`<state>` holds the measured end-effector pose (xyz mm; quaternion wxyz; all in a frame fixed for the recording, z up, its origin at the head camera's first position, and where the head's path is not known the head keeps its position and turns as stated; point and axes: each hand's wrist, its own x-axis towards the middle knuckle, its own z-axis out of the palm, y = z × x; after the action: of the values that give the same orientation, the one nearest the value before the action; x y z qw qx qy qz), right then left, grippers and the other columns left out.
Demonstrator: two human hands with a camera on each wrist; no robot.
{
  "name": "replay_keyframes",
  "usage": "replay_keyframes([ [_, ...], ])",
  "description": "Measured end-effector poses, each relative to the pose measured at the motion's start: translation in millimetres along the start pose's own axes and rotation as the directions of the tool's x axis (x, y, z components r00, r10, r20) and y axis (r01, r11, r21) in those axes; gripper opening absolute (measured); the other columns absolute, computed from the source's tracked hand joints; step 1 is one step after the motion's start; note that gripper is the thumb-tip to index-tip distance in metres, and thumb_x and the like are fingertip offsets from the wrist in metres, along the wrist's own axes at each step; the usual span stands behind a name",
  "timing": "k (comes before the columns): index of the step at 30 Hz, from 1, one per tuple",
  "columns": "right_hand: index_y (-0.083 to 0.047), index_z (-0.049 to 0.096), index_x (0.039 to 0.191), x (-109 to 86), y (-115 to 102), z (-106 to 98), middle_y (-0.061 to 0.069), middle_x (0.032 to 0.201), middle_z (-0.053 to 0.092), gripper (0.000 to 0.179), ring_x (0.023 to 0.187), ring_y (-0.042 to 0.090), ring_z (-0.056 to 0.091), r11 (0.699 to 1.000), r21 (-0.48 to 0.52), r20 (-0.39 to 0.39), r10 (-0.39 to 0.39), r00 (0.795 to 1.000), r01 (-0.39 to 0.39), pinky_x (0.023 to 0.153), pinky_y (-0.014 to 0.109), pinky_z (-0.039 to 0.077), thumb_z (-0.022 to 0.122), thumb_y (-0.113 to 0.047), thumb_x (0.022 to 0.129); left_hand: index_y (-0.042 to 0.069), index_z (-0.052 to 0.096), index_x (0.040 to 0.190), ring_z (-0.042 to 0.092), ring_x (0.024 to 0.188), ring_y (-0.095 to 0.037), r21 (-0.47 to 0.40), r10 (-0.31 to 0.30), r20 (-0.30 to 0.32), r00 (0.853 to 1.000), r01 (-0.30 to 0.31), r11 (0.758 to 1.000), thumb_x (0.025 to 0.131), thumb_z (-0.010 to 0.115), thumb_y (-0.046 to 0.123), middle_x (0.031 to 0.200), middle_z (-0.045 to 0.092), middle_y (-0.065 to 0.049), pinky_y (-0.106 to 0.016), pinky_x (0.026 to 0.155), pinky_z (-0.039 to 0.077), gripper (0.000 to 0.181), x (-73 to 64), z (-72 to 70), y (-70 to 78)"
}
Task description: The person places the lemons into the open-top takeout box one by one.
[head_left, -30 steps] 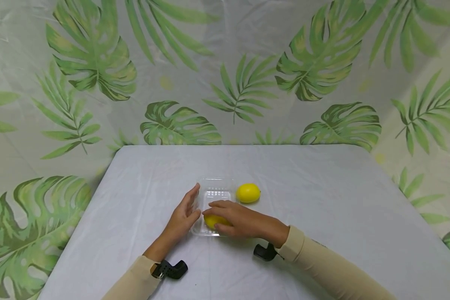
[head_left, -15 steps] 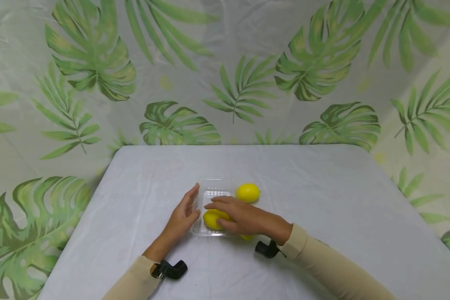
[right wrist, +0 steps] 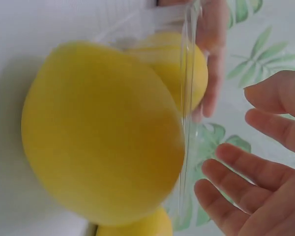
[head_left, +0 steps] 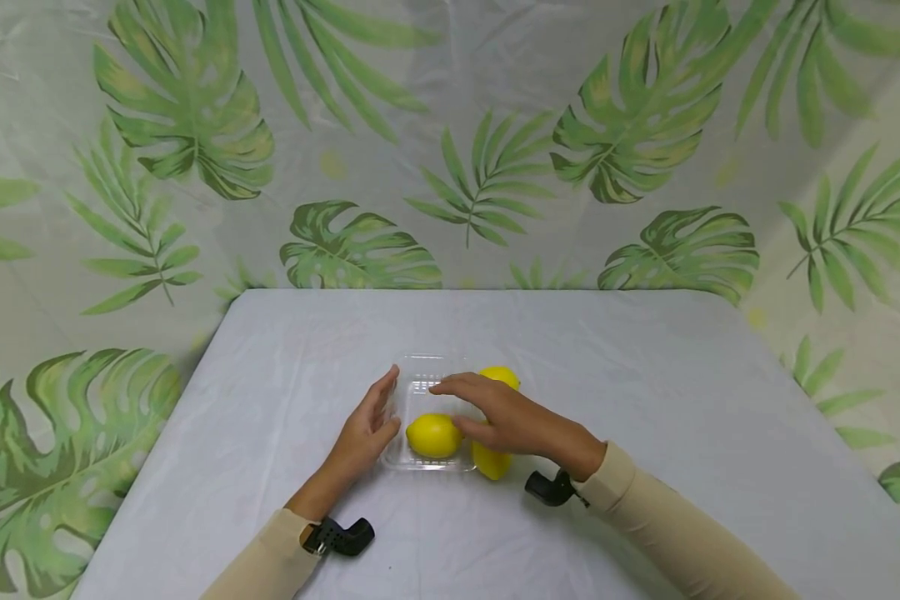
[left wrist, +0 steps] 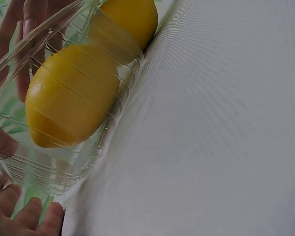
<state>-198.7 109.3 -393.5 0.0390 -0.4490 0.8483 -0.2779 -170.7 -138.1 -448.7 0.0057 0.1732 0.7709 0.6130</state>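
A white tablecloth (head_left: 630,367) covers the table (head_left: 292,333). The far edge runs straight; both far corners are rounded. Shallow creases mark the fabric. A pale backdrop (head_left: 510,50) stands behind the far edge and extends down both sides. Its print comprises broad split leaves (head_left: 660,117), narrow feathered fronds (head_left: 472,187) and faint yellow spots (head_left: 333,165). A large split leaf (head_left: 82,450) occupies the lower left. The backdrop is lighter toward the right side.

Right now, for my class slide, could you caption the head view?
A clear container holds one lemon, left hand at its side, right hand over its edge, two more lemons outside.
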Motion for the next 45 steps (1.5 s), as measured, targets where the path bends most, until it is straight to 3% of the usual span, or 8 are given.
replay_keyframes([
  [8, -0.008, 0.051, 0.137, -3.5, 13, -8, 0.001, 0.139, 0.052, 0.046, 0.129, 0.019, 0.047, 1.000, -0.010, -0.063, 0.010, 0.998, -0.010, 0.106, 0.039, 0.042, 0.062, -0.013, 0.093, -0.001, 0.023, 0.151, 0.021, 0.144, -0.030, -0.005, -0.007, 0.001, 1.000, 0.007, 1.000, 0.092, 0.049, -0.009, 0.158, 0.021, -0.016, -0.049, 0.112, 0.025, 0.064, 0.1, -0.3, -0.8],
  [15, -0.011, 0.051, 0.137, -5.7, 27, -15, 0.002, 0.138, 0.052, 0.048, 0.127, 0.019, 0.048, 0.996, -0.020, -0.070, 0.086, 0.994, -0.087, 0.106, 0.040, 0.042, 0.064, -0.013, 0.091, -0.002, 0.023, 0.150, 0.021, 0.144, -0.032, -0.011, 0.013, -0.001, 1.000, -0.013, 1.000, 0.092, 0.048, -0.009, 0.157, 0.021, -0.018, -0.051, 0.112, 0.025, 0.064, -0.6, -0.3, 0.2],
  [34, -0.011, 0.052, 0.138, -13.1, 57, -27, 0.003, 0.139, 0.052, 0.058, 0.129, 0.023, 0.047, 0.978, 0.032, -0.060, 0.209, 0.976, -0.208, 0.107, 0.044, 0.039, 0.073, -0.023, 0.086, -0.001, 0.023, 0.151, 0.021, 0.144, -0.030, 0.007, -0.038, -0.005, 0.999, 0.038, 0.999, 0.092, 0.048, -0.008, 0.158, 0.021, -0.014, -0.049, 0.112, 0.025, 0.064, -0.5, 1.4, 2.2],
  [39, -0.010, 0.051, 0.138, -13.0, 63, -26, 0.005, 0.139, 0.052, 0.061, 0.129, 0.025, 0.047, 0.975, 0.032, -0.046, 0.222, 0.974, -0.220, 0.107, 0.046, 0.039, 0.075, -0.026, 0.084, 0.005, 0.024, 0.152, 0.021, 0.145, -0.027, -0.004, -0.041, -0.021, 0.999, 0.041, 0.999, 0.093, 0.049, -0.007, 0.159, 0.022, -0.009, -0.047, 0.113, 0.025, 0.065, 1.2, 2.8, -13.7],
  [45, -0.008, 0.051, 0.138, -12.5, 68, -25, 0.007, 0.140, 0.052, 0.063, 0.129, 0.028, 0.046, 0.969, 0.038, -0.030, 0.247, 0.969, -0.246, 0.106, 0.049, 0.039, 0.076, -0.027, 0.083, 0.012, 0.026, 0.152, 0.021, 0.145, -0.023, -0.020, 0.005, -0.027, 1.000, -0.006, 1.000, 0.093, 0.050, -0.005, 0.159, 0.023, -0.003, -0.045, 0.113, 0.025, 0.066, 5.7, 2.8, -36.2],
])
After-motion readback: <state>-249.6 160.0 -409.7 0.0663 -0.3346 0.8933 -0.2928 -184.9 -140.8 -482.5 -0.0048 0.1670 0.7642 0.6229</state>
